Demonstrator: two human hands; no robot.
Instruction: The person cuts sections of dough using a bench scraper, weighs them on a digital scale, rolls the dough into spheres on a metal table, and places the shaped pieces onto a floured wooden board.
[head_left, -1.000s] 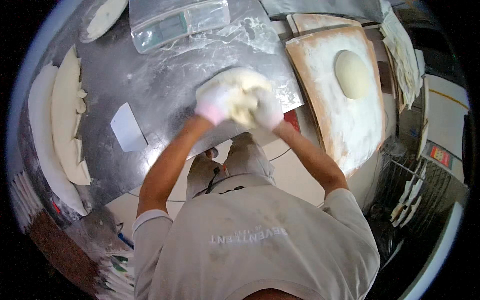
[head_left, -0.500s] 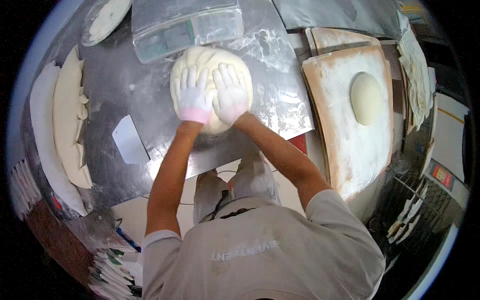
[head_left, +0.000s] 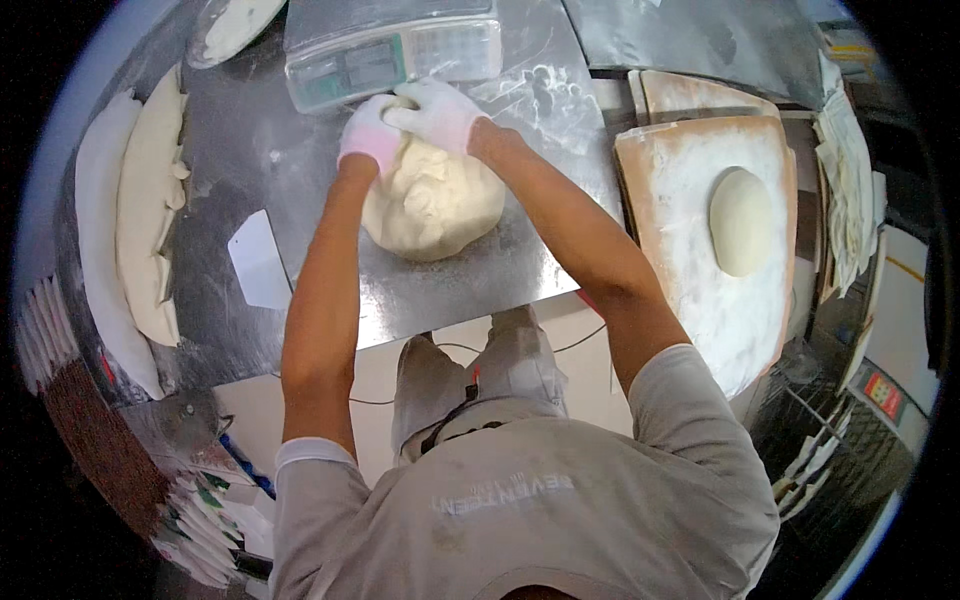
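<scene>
A large round mass of pale dough (head_left: 430, 205) lies on the metal worktable, its top rough and folded. Both my hands wear white gloves with pink cuffs and meet at the dough's far edge. My left hand (head_left: 372, 132) curls around the far left side of it. Beside it, my right hand (head_left: 438, 115) grips the far rim, its fingers reaching over toward the left glove. The fingertips are partly hidden in the dough. Left of the dough, a white flat scraper (head_left: 259, 262) rests on the metal.
A clear lidded plastic box (head_left: 390, 65) stands just beyond my hands, with a bowl of flour (head_left: 238, 28) at the far left. Long dough strips (head_left: 150, 215) lie along the left side. To the right, a floured board (head_left: 690, 270) carries an oval dough piece (head_left: 741, 222).
My hands have gone from lying flat on the dough to gripping its far edge. The dough has turned from smooth and spread to rougher and more bunched. The view has shifted slightly.
</scene>
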